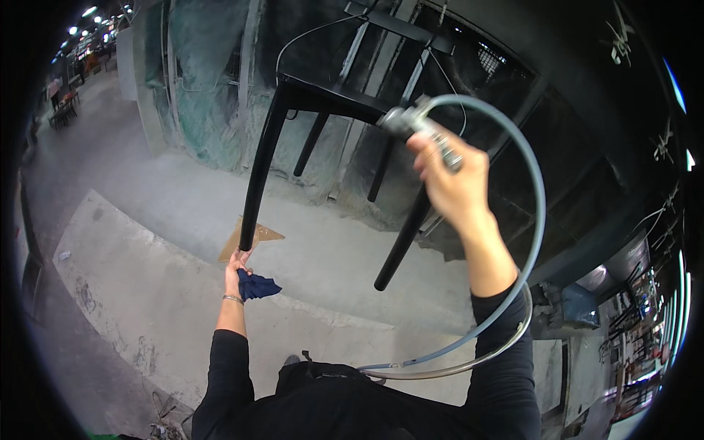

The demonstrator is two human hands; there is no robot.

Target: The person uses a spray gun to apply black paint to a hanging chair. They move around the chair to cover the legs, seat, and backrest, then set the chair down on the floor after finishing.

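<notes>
"Grey floor [323,253] first, being the biggest?"

"Yes, it spreads from nine o'clock through the middle. Beyond it stands a stained wall [202,103], running from ten o'clock round to two, greenish at ten and nearly black toward two."

"What's next in size?"

"A long pale slab [132,286], curving from nine o'clock down toward six. Then the black chair [334,99], up at twelve o'clock with its four legs pointing down."

"And the loop at three o'clock?"

"That's a blue-grey hose [540,187]. It starts near one o'clock, bulges out at three, passes in front of the right sleeve [506,374] and comes in at six, where a paler tube [447,375] runs close by."

"Where are the hands?"

"The right hand [460,176] is at two o'clock, fingers wrapped round a metal spray gun [411,121]. The gun is blurred, its front end close to the chair; I can't tell whether they touch. The left hand [235,270] is at eight o'clock, closed in narrow by the foot of the nearest left chair leg [258,180]. Its fingertips seem to touch that foot; how firmly, I can't tell."

"Anything smaller?"

"Brown cardboard [268,234] at nine o'clock, showing behind that foot. A dark blue cloth [258,287] is held in the left hand, hanging on its four o'clock side. Smallest is a thin wristband [233,298] on the left wrist."
</notes>
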